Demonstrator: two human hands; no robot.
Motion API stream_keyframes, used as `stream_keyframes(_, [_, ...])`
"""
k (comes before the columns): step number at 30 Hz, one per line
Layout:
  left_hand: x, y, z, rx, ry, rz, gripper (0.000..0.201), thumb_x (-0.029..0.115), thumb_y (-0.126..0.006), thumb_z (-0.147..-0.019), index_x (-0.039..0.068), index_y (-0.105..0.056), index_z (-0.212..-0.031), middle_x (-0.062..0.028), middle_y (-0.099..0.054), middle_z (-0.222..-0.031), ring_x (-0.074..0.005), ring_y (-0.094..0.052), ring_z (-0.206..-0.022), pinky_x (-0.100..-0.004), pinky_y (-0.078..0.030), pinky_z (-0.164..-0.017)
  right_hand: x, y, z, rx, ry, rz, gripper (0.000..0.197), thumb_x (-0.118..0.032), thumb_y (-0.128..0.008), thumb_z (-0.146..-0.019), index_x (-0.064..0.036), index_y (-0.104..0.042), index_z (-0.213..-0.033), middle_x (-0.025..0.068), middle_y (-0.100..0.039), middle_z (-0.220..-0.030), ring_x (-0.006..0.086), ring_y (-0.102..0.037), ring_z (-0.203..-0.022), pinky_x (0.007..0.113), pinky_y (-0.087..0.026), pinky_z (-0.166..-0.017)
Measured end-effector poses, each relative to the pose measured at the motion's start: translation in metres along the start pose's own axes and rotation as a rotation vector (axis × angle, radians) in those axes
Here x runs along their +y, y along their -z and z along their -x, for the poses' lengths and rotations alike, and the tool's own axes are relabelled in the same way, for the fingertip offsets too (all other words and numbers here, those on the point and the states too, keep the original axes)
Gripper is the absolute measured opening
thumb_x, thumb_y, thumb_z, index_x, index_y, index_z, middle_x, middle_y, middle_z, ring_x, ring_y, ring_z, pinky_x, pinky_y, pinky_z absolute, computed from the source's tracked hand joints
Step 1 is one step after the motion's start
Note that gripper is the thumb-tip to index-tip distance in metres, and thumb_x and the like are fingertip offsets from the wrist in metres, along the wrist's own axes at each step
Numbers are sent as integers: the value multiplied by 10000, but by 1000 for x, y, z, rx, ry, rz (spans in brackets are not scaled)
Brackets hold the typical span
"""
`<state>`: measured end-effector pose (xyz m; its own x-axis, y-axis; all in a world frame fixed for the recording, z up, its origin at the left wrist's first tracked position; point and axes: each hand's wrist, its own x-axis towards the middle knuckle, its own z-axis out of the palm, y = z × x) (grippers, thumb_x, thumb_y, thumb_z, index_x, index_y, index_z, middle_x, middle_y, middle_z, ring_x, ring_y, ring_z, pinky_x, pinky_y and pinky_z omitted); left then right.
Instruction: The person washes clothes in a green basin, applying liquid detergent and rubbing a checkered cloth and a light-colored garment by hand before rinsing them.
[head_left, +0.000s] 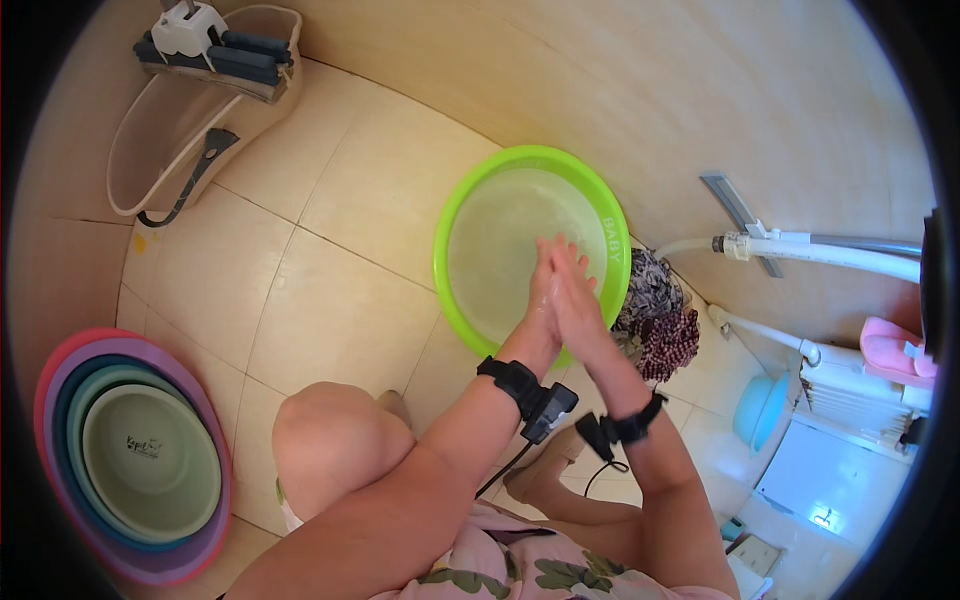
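Palm against palm, my left hand (542,293) and my right hand (572,303) are pressed together with fingers stretched out. Both are held over the near right part of a bright green round basin (448,290). Cloudy pale water (500,235) fills its bottom. The skin looks wet around the left thumb side. Nothing shows between the palms, though their inner faces are hidden. Each wrist wears a black strap with a small device. Right of the basin lie a grey patterned cloth (648,285) and a dark red checked cloth (668,345).
Nested basins (205,430) stand at the lower left. A sponge mop (215,50) rests in a beige bucket (125,165) at the far left. White pipes (830,253) run along the right wall, above a blue basin (760,412). My knee (335,450) is close on the left.
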<state>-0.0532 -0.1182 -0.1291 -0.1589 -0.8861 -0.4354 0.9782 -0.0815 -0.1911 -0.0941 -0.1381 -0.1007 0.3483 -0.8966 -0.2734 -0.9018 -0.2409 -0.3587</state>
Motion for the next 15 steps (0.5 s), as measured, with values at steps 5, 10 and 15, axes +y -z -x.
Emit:
stream_keyframes(5, [-27, -36, 15, 18, -73, -253, 356, 311, -451, -969, 126, -460, -1272, -63, -518, -1244, -194, -488, -1106, -368, -423, -928, 37, 45, -26, 417, -13, -40, 525, -385, -316, -966, -28, -401, -1342, 230, -423, -1348, 387, -376, -1269, 447, -261, -1079])
stream_keyframes(10, [19, -26, 3, -137, 5, -162, 176, 304, -447, -975, 135, -484, -942, 12, -494, -719, -107, -433, -534, -240, -357, -440, 12, 46, -28, -1, -85, -831, 693, -561, -243, -965, -31, -320, -1404, 189, -437, -1359, 275, -419, -1263, 375, -319, -1051])
stream_keyframes(15, [18, -59, 16, 127, 22, -124, 237, 329, -438, -976, 157, -421, -814, 43, -349, -581, -74, -259, -418, -251, -202, -354, 17, 78, -10, -131, -162, -987, 753, -608, -210, -950, -17, -298, -1408, 192, -431, -1357, 253, -427, -1250, 355, -333, -1039])
